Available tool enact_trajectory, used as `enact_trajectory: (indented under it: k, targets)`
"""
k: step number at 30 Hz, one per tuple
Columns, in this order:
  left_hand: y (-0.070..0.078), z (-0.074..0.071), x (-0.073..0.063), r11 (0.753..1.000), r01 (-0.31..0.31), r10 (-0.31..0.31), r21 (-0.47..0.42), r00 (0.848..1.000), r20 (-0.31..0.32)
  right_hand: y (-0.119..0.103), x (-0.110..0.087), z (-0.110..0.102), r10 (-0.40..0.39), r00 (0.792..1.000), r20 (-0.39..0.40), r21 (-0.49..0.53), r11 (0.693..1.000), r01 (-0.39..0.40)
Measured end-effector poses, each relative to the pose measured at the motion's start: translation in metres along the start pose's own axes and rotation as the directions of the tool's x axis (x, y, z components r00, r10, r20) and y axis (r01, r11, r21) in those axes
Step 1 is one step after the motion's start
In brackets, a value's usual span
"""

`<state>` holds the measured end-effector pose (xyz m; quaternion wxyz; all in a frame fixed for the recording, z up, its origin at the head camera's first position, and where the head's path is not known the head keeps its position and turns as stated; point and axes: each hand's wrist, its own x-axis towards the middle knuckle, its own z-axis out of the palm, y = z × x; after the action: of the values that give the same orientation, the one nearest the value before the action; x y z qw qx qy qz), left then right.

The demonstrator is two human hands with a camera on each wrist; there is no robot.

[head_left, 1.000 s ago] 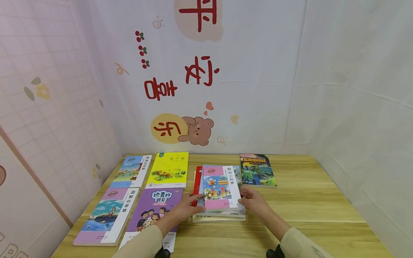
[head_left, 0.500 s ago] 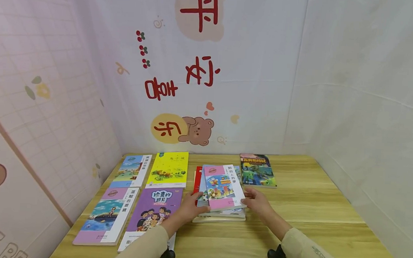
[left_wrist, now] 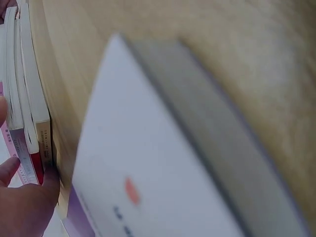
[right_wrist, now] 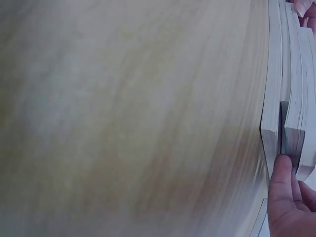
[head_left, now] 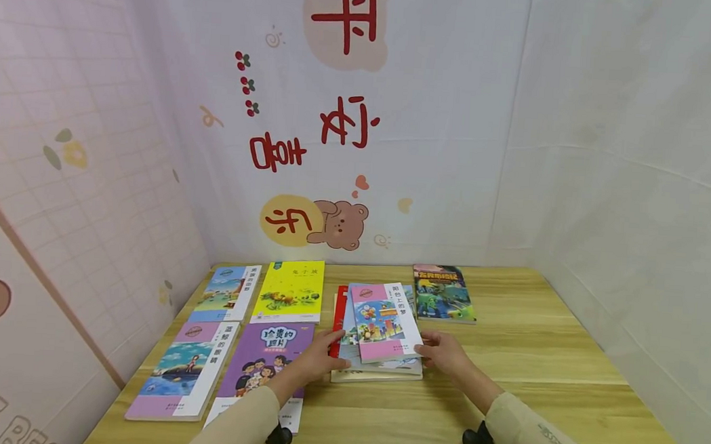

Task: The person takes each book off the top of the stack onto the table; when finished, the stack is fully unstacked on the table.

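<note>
A loose stack of books lies mid-table in the head view, topped by a slightly turned pink-and-white book [head_left: 386, 322]. Under it show a pale blue book [head_left: 350, 352], a red cover [head_left: 341, 307] and cream page edges [head_left: 376, 377]. My left hand [head_left: 315, 362] touches the stack's front-left corner, its fingertips along the spines [left_wrist: 30, 165] in the left wrist view. My right hand [head_left: 445, 353] is at the right side, fingertips by the top book's near corner. In the right wrist view one fingertip [right_wrist: 281, 165] meets the lower books' corner [right_wrist: 269, 131].
Left of the stack lie a yellow book [head_left: 290, 291], a purple book [head_left: 271, 353], a blue-and-white book [head_left: 227, 293] and a pink-and-blue book [head_left: 183, 371]. A dark green book [head_left: 445, 294] lies behind right. White printed cloth [head_left: 433, 152] walls the wooden table [head_left: 518, 368].
The top book has turned askew on the stack, its near end shifting right. My left hand has drawn slightly left from it to the lower books' edge; the right stays alongside.
</note>
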<state>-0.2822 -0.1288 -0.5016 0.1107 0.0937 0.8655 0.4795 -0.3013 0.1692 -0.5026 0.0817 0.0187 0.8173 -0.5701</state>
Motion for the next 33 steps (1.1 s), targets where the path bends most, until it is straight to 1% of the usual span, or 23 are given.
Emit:
enact_trajectory:
  k: [6,11,14,18,22,28,30,33]
  targets:
    - [0.0,0.001,0.0,1.0,0.011,-0.011,0.006,1.0,-0.008,-0.001,-0.001,-0.002,-0.013,1.0,-0.002,0.016,1.0,0.013]
    - [0.001,0.001,0.0,1.0,0.012,-0.011,0.024,1.0,-0.01,0.002,-0.001,-0.006,0.024,1.0,0.002,0.075,0.997,-0.024]
    - [0.0,0.001,-0.001,1.0,0.001,0.0,0.025,1.0,-0.01,0.005,0.0,-0.009,0.055,0.998,0.011,0.115,0.992,-0.056]
    - [-0.001,0.001,-0.001,1.0,-0.001,0.001,0.018,1.0,-0.009,0.005,0.0,-0.013,0.073,0.997,0.015,0.128,0.989,-0.075]
    - [-0.001,0.001,-0.002,1.0,-0.001,0.001,0.02,1.0,-0.009,0.003,-0.001,-0.016,0.068,0.997,0.035,0.155,0.985,-0.073]
    - [-0.001,0.001,-0.001,1.0,-0.002,0.002,0.014,1.0,-0.013,0.001,0.0,-0.02,0.074,0.993,0.096,0.213,0.973,-0.093]
    - [0.0,0.001,-0.001,1.0,0.002,-0.002,0.013,1.0,-0.013,0.0,0.0,-0.02,0.073,0.992,0.106,0.204,0.974,-0.094]
    - [0.0,0.001,-0.001,1.0,0.009,-0.009,0.015,1.0,-0.011,-0.001,0.0,-0.02,0.072,0.993,0.096,0.201,0.975,-0.09]
